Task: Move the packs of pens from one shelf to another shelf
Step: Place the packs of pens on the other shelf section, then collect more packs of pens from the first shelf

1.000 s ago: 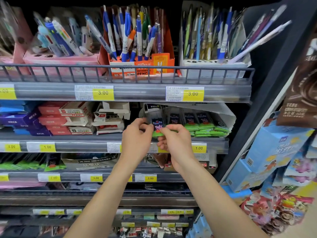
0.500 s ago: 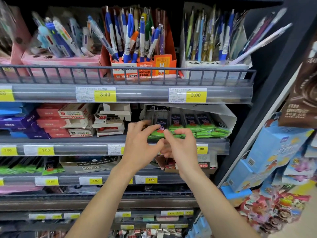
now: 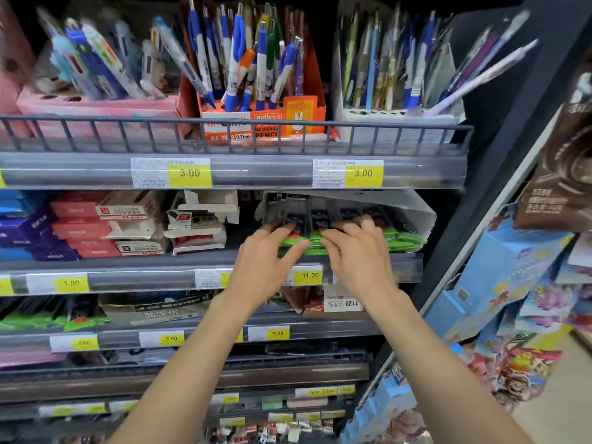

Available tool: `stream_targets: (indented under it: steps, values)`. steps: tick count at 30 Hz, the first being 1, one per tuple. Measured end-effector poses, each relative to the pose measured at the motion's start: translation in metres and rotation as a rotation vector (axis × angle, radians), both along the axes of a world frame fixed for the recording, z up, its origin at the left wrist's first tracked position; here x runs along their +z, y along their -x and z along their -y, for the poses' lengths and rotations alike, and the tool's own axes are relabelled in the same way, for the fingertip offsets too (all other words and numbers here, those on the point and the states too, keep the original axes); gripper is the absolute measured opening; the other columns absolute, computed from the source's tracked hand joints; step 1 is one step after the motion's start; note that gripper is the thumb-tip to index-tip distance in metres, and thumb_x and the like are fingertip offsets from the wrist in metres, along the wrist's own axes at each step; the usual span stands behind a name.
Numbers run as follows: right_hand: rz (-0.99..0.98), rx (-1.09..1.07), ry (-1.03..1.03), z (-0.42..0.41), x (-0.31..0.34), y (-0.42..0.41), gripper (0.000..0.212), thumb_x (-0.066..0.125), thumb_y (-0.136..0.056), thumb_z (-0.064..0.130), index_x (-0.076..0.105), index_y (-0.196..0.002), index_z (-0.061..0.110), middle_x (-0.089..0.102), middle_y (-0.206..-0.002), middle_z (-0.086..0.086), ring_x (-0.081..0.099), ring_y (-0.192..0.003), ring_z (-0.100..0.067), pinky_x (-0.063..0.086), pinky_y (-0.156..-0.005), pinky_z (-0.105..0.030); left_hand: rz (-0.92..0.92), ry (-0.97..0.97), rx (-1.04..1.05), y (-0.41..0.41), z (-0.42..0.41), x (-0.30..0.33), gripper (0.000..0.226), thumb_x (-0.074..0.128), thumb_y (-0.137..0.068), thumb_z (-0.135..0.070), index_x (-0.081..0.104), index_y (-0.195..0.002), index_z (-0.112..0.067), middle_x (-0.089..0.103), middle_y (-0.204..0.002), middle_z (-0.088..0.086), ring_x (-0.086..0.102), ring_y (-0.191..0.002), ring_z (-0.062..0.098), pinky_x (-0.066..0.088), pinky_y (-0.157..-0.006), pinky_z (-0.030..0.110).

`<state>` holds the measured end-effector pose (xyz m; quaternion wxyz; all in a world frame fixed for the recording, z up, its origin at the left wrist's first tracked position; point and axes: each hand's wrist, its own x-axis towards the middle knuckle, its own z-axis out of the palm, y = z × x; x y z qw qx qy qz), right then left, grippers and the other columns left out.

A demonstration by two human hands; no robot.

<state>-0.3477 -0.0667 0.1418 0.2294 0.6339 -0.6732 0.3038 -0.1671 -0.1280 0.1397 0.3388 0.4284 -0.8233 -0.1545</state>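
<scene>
Now both hands reach onto the second shelf (image 3: 368, 267) from the top, side by side over the packs (image 3: 400, 240) of pens — dark at the top, green at the bottom — that lie in a row under a bent white card cover (image 3: 413, 209). The left hand (image 3: 266, 267) lies with its fingers nearly straight, the tips resting on the green ends of the leftmost packs. The right hand (image 3: 358, 257) lies just beside it, fingers spread and a little bent, pressing on the packs next along; whether either thumb is tucked under a pack I cannot tell. More packs show to the right of the right hand, up against the cover's side. Left of the hands on the same shelf stand white boxes (image 3: 198, 222) and red boxes (image 3: 80, 225). On the shelf above, an orange pen box (image 3: 266, 123) stands behind a wire rail (image 3: 224, 123).
</scene>
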Motion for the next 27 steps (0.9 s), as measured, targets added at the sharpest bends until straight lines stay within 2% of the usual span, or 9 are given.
stream_targets:
  steps: [4, 8, 14, 19, 22, 24, 27]
  values:
    - [-0.007, 0.030, 0.030, 0.000, -0.001, 0.001, 0.014, 0.079, -0.088, 0.021, 0.082, -0.102, 0.018, 0.078, -0.091, -0.007, 0.060, -0.093, -0.041, 0.048, -0.071, -0.045, 0.030, 0.041, 0.072, 0.007, 0.002, 0.000, 0.044, 0.062, -0.103, -0.045, 0.074, -0.128, -0.010, 0.072, -0.122, 0.017, 0.067, -0.111, 0.037, 0.054, -0.091, 0.047]
    - [-0.028, -0.037, 0.032, -0.003, -0.006, 0.003, 0.027, 0.075, -0.092, 0.028, 0.076, -0.115, 0.015, 0.075, -0.100, -0.005, 0.058, -0.099, -0.039, 0.047, -0.074, -0.044, 0.040, 0.066, 0.089, 0.010, 0.000, -0.002, 0.049, 0.064, -0.100, -0.048, 0.071, -0.134, -0.012, 0.071, -0.126, 0.017, 0.067, -0.111, 0.038, 0.056, -0.089, 0.048]
    - [0.004, -0.044, 0.020, -0.002, -0.012, 0.000, 0.020, 0.072, -0.094, 0.024, 0.079, -0.109, 0.013, 0.076, -0.096, -0.003, 0.057, -0.097, -0.037, 0.045, -0.071, -0.044, 0.054, 0.110, 0.052, 0.009, 0.005, -0.005, 0.042, 0.064, -0.102, -0.041, 0.071, -0.133, -0.014, 0.072, -0.119, 0.018, 0.068, -0.104, 0.041, 0.053, -0.080, 0.045]
    - [0.064, -0.024, 0.072, -0.006, -0.018, -0.006, 0.025, 0.069, -0.093, 0.013, 0.074, -0.117, 0.008, 0.069, -0.114, -0.015, 0.055, -0.103, -0.039, 0.051, -0.086, -0.052, 0.044, 0.119, 0.069, 0.004, 0.001, -0.011, 0.047, 0.059, -0.105, -0.040, 0.059, -0.145, -0.014, 0.061, -0.134, 0.019, 0.062, -0.116, 0.039, 0.052, -0.090, 0.046]
    - [0.144, 0.016, 0.191, -0.015, -0.026, -0.022, 0.028, 0.064, -0.091, 0.006, 0.071, -0.119, 0.006, 0.061, -0.125, -0.018, 0.052, -0.115, -0.037, 0.048, -0.098, -0.045, -0.092, 0.205, 0.082, -0.013, -0.015, -0.025, 0.040, 0.062, -0.105, -0.025, 0.059, -0.140, -0.006, 0.054, -0.136, 0.020, 0.059, -0.122, 0.036, 0.054, -0.099, 0.043]
    - [0.190, 0.087, 0.246, -0.022, -0.034, -0.040, 0.025, 0.061, -0.092, 0.004, 0.071, -0.115, 0.005, 0.060, -0.122, -0.016, 0.053, -0.112, -0.034, 0.047, -0.093, -0.040, -0.163, 0.291, 0.110, -0.032, -0.025, -0.044, 0.034, 0.063, -0.103, -0.013, 0.062, -0.134, -0.001, 0.052, -0.139, 0.024, 0.057, -0.126, 0.037, 0.052, -0.104, 0.041]
    - [0.243, 0.240, 0.223, -0.030, -0.058, -0.078, 0.020, 0.061, -0.093, 0.003, 0.072, -0.109, 0.003, 0.061, -0.113, -0.014, 0.056, -0.104, -0.032, 0.047, -0.089, -0.037, -0.147, 0.285, 0.229, -0.074, -0.045, -0.085, 0.028, 0.064, -0.100, -0.010, 0.065, -0.127, -0.002, 0.051, -0.137, 0.023, 0.057, -0.119, 0.036, 0.053, -0.097, 0.039]
